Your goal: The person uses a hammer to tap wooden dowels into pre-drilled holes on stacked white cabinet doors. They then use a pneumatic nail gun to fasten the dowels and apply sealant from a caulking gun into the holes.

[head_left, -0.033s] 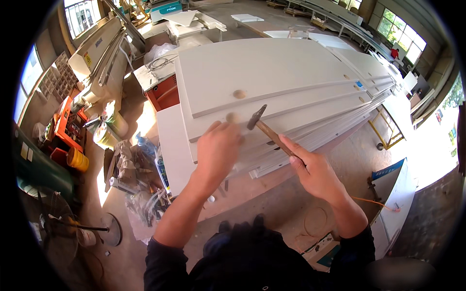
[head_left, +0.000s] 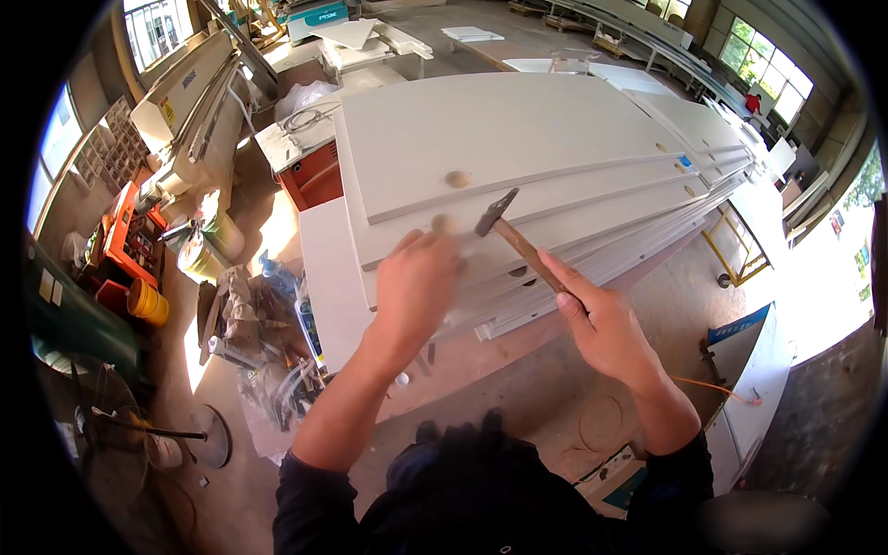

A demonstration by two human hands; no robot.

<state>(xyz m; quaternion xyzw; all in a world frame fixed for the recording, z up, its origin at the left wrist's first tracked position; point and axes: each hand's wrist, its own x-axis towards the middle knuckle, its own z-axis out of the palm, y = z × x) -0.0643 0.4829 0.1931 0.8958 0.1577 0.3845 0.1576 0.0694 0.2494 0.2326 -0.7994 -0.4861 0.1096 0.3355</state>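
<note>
A hammer with a wooden handle and dark metal head is gripped in my right hand. Its head is raised over the front edges of stacked white panels, just right of my left hand. The fingers of that left hand are curled together at the edge of an upper panel, slightly blurred. Whatever they hold, if anything, is hidden. Beyond the fingers shows a round tan hole in the second panel; a similar round hole is in the top panel.
Bottles, tools and plastic lie in a cluttered pile at left. Farther left stand a yellow bucket, an orange toolbox and a fan base. A yellow wheeled frame is at right. A red-clad person is far off.
The hammer head has risen slightly, up and to the right, with a small move of my right hand. My left hand stays at the panel edge.
</note>
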